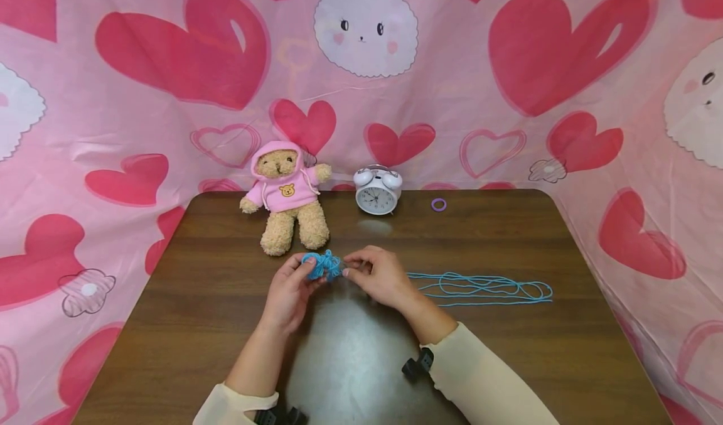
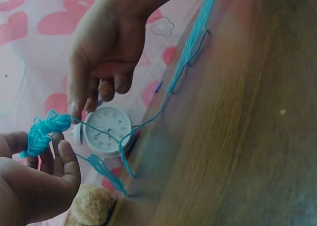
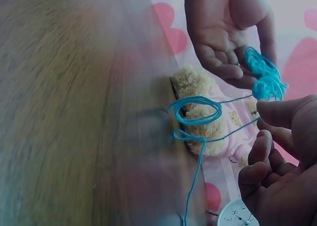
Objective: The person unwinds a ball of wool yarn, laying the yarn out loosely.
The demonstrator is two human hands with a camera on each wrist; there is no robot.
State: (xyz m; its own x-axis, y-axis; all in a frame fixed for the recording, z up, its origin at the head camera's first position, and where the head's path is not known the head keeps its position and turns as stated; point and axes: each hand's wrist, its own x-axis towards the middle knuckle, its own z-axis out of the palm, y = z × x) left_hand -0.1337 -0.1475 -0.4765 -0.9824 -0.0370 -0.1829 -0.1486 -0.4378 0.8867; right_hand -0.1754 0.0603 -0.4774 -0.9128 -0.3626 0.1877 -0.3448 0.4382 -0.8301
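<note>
My left hand (image 1: 287, 294) holds a small looped bundle of blue yarn (image 1: 324, 265) between thumb and fingers, above the table. At the bundle's right side, my right hand (image 1: 385, 278) brings thumb and index finger together and pinches yarn at its edge. That pinch is partly hidden by the fingertips. In the left wrist view, a strand (image 2: 99, 126) leads from the bundle to the loose yarn (image 2: 184, 57) on the table. Another strand drops to a small set of loops, clearer in the right wrist view as coiled yarn (image 3: 195, 121).
The rest of the blue yarn (image 1: 497, 289) lies in long loops right of my right hand. Toward the back stand a teddy bear (image 1: 290, 193) in a pink hoodie and a white alarm clock (image 1: 377, 198). A purple ring (image 1: 439, 205) lies near the table's (image 1: 198, 312) far edge.
</note>
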